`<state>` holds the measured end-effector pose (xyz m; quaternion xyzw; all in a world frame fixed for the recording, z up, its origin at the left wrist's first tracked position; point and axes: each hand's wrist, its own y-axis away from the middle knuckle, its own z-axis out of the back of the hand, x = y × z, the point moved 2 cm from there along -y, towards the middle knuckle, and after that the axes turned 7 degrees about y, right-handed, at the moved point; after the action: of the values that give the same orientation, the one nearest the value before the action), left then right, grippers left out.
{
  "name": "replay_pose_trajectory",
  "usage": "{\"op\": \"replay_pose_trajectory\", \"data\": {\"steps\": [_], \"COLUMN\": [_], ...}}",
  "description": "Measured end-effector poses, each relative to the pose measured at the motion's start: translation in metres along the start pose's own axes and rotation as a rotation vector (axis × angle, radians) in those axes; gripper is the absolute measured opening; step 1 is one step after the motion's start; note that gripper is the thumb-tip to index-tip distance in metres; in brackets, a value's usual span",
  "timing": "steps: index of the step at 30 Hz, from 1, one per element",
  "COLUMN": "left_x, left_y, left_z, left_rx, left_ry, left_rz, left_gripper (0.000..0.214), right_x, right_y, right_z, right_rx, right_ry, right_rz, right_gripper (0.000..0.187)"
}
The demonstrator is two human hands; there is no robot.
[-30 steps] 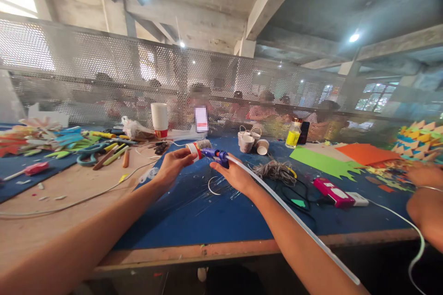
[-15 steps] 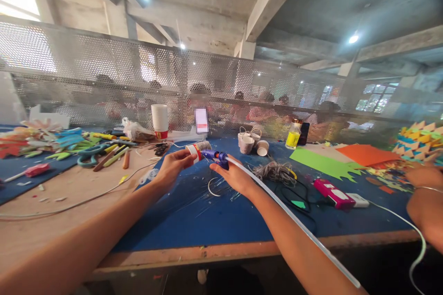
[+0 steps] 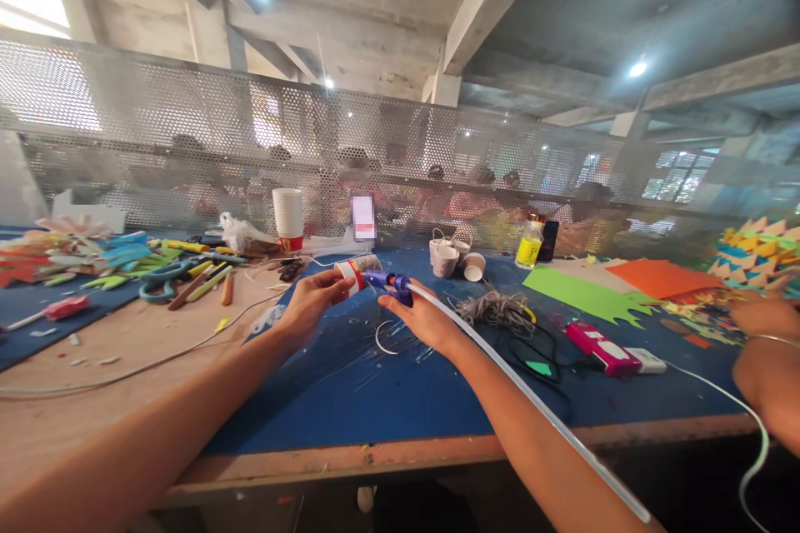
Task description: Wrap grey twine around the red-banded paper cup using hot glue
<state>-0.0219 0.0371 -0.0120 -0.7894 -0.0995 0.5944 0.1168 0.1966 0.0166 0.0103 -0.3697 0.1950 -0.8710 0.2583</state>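
Observation:
My left hand grips a small paper cup wrapped partly in grey twine, tipped on its side above the blue mat. My right hand is closed round a blue glue gun whose nozzle points at the cup's side. A long clear glue stick trails from the gun's back along my right forearm. A loose white curl of cord lies on the mat below my hands.
A tangle of grey twine and several small cups lie beyond my right hand. Scissors, pencils and paper cut-outs crowd the left. A pink device, green paper, a yellow bottle and another person's arm are at right.

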Motion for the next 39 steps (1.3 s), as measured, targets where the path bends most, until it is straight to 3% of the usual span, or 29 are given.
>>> {"op": "replay_pose_trajectory", "data": {"steps": [39], "left_x": [-0.0044], "left_y": [0.0012], "left_z": [-0.0014], "left_rx": [-0.017], "left_ry": [-0.012], "left_rz": [0.024], "left_gripper": [0.042], "right_x": [0.0043], "right_y": [0.0008], "right_z": [0.0031], "right_rx": [0.027], "right_ry": [0.020], "right_rz": [-0.009], "right_gripper": [0.036]}}
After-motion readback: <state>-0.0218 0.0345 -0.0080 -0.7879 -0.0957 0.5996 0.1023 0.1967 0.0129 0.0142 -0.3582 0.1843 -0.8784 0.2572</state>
